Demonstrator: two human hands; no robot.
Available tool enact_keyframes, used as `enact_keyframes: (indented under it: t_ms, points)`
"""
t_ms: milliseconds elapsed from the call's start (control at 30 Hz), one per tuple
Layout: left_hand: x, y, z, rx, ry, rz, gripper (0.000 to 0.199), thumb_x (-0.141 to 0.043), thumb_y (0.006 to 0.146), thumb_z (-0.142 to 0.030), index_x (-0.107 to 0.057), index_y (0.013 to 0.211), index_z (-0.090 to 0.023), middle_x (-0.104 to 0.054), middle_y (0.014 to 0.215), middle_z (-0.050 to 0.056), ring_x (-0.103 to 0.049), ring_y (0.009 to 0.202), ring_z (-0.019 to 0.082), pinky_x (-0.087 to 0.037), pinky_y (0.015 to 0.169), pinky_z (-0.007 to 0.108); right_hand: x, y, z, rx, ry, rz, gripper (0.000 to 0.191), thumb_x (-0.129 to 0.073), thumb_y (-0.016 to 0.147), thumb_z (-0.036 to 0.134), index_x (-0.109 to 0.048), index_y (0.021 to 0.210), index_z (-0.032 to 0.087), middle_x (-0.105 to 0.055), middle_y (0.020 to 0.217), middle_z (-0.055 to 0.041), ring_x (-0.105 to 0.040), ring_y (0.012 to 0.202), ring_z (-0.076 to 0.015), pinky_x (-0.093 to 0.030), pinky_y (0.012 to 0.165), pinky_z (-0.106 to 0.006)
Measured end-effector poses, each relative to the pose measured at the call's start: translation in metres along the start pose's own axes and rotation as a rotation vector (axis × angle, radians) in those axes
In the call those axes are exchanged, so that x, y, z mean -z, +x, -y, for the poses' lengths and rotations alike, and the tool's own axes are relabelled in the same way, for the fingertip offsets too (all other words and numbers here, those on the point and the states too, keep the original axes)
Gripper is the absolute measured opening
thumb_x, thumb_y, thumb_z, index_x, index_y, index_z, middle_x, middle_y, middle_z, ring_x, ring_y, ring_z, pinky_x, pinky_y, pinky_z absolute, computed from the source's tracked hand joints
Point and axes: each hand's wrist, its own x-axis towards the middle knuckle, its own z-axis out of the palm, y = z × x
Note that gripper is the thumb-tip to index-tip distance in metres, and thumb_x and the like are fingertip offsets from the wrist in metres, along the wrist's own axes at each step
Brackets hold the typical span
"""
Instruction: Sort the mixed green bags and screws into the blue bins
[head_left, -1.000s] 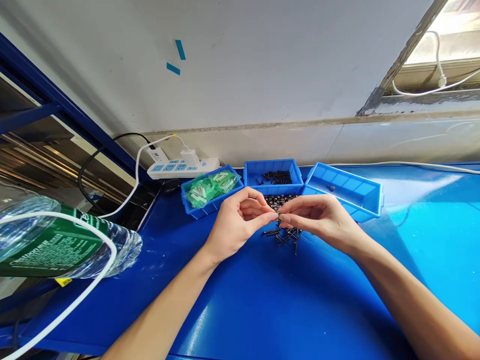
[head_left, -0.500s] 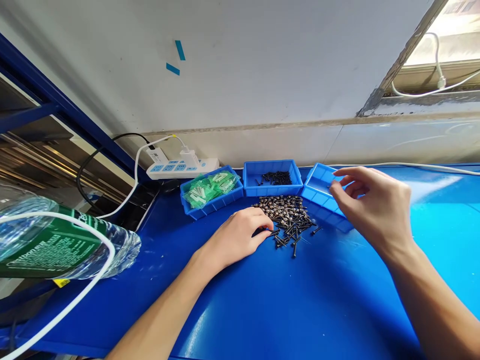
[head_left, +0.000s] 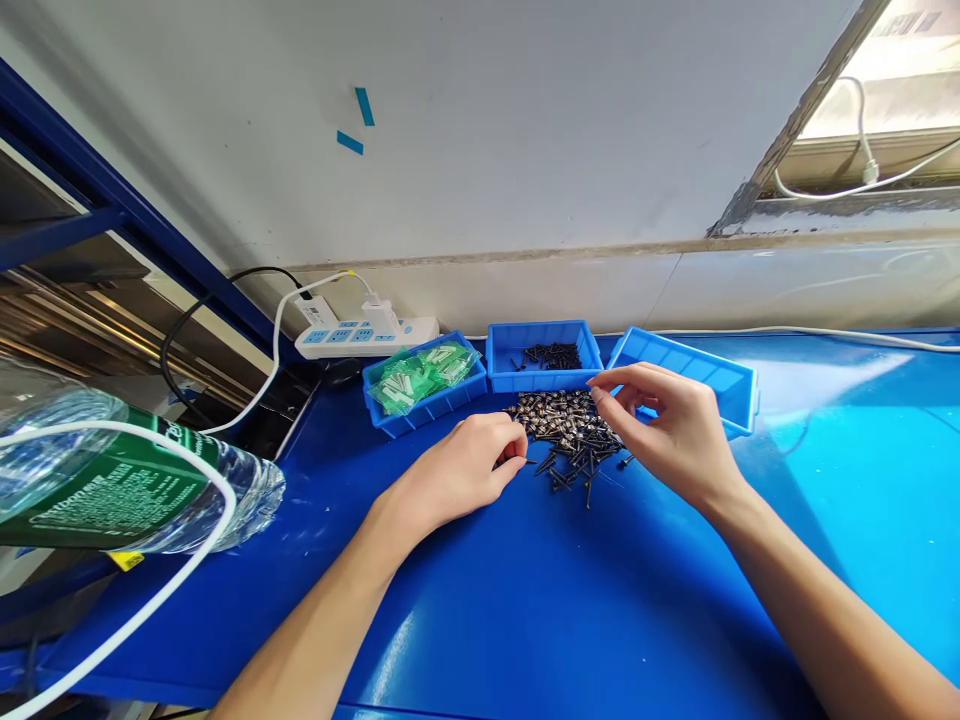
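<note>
Your left hand pinches a screw beside the screw pile on the worktop. Your right hand hovers at the pile's right edge, fingertips close; whether they grip anything, I can't tell. A loose pinch could drop the screw; a low sweep could scatter the pile.

Daylight pours in from the window at upper right, where the view outside washes out nearly white. The table carries a pale glare on its right side and darker shadow beneath the arms. The wall is softly lit, the left edge dim. Wide-angle stretching enlarges the bottle; the screws look fairly sharp.
</note>
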Motion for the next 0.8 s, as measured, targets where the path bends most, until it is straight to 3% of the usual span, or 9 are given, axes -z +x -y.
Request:
enact_keyframes:
  t_ms: [100, 233, 433, 800]
  points:
    - [0.004, 0.001, -0.002, 0.013, -0.01, -0.012, 0.015, -0.063, 0.092, -0.011, -0.066, 0.079, -0.019, -0.071, 0.082, 0.002, -0.066, 0.069, 0.016, -0.05, 0.064, 0.026, -0.001, 0.0, 0.001, 0.003, 0.03, 0.019, 0.017, -0.064, 0.085, 0.029, -0.076, 0.079, 0.02, -0.07, 0.068, -0.0032, -0.059, 0.056, -0.0155, -0.05, 0.054, -0.029]
    - [0.008, 0.003, -0.007, 0.014, -0.117, -0.152, 0.012, -0.062, 0.093, -0.016, -0.068, 0.084, -0.02, -0.076, 0.083, 0.001, -0.071, 0.074, 0.017, -0.054, 0.07, 0.027, -0.001, -0.001, 0.002, 0.008, 0.082, 0.183, 0.018, -0.067, 0.085, 0.033, -0.078, 0.085, 0.019, -0.072, 0.067, -0.0024, -0.061, 0.057, -0.0158, -0.052, 0.054, -0.028]
    - [0.007, 0.004, -0.014, 0.054, -0.403, -0.313, 0.007, -0.073, 0.085, -0.021, -0.066, 0.085, -0.02, -0.076, 0.079, -0.001, -0.074, 0.071, 0.016, -0.062, 0.072, 0.026, 0.0, -0.003, 0.002, -0.08, 0.29, 0.399, 0.026, -0.074, 0.084, 0.04, -0.079, 0.098, 0.019, -0.082, 0.089, -0.0078, -0.075, 0.075, -0.0217, -0.063, 0.071, -0.034]
    - [0.009, 0.006, -0.022, 0.107, -0.517, -0.305, 0.023, -0.08, 0.079, -0.022, -0.057, 0.083, -0.021, -0.075, 0.073, -0.003, -0.076, 0.068, 0.015, -0.063, 0.071, 0.024, 0.001, -0.003, 0.002, -0.2, 0.425, 0.486, 0.022, -0.079, 0.08, 0.037, -0.082, 0.09, 0.018, -0.082, 0.081, -0.0069, -0.079, 0.079, -0.0251, -0.064, 0.073, -0.034]
